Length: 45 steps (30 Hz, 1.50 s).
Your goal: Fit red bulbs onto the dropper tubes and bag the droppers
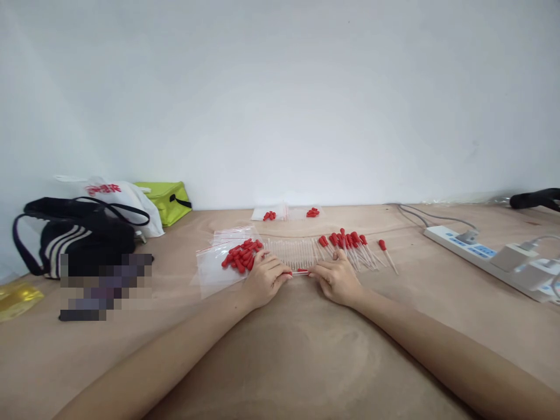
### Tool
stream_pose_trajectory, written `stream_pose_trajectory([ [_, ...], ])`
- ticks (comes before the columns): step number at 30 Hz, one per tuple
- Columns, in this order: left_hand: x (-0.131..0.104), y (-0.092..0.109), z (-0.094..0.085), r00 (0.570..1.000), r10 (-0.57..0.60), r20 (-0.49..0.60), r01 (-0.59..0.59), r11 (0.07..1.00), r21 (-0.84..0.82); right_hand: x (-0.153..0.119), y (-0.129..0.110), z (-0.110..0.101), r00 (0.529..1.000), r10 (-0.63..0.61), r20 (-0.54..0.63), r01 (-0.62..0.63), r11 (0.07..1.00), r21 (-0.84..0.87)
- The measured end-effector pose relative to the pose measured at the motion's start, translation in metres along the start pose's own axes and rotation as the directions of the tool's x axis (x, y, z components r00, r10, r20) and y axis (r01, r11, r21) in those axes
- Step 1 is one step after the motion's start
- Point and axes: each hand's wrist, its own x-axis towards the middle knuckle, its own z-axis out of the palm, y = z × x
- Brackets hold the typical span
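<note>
In the middle of the table, my left hand [266,281] and my right hand [336,281] face each other, fingertips pinched. A thin clear dropper tube [300,273] lies level between them. My left fingers close on a red rubber bulb [289,273] at the tube's left end; my right fingers grip its right part. Another bit of red shows just behind the tube. Beyond the hands lies a row of clear tubes [293,252]. Loose red bulbs [240,255] are heaped on plastic bags beside my left hand. Several red-topped droppers [350,242] lie behind my right hand.
One red-topped dropper [388,255] lies apart at right, before a white power strip [472,251] with plugs and cables. Farther back are small bags of bulbs [270,215]. A black striped bag [83,239] and green box-shaped bag [168,201] stand left.
</note>
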Motion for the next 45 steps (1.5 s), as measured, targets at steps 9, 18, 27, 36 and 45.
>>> stream_pose_trajectory([
  [9,0.0,0.001,0.002,0.996,0.081,-0.048,-0.08,0.997,0.016,0.002,-0.008,0.007,0.995,0.019,-0.098,-0.013,0.998,0.057],
  [18,0.002,0.002,0.0,0.996,0.093,0.013,-0.094,0.995,0.018,0.004,-0.012,0.01,0.999,0.019,-0.049,-0.016,0.997,0.069],
  [27,-0.001,-0.005,-0.002,1.0,-0.006,-0.031,0.007,1.0,0.015,0.012,-0.015,0.001,0.999,-0.033,-0.016,0.032,0.999,-0.029],
  [36,-0.008,-0.013,-0.006,0.957,-0.277,-0.09,0.29,0.927,0.236,0.012,0.036,-0.003,0.827,0.498,-0.261,-0.559,0.777,-0.29],
  [45,-0.007,-0.012,-0.005,0.948,-0.314,-0.053,0.317,0.913,0.257,0.011,0.04,0.01,0.815,0.565,-0.129,-0.566,0.727,-0.388],
])
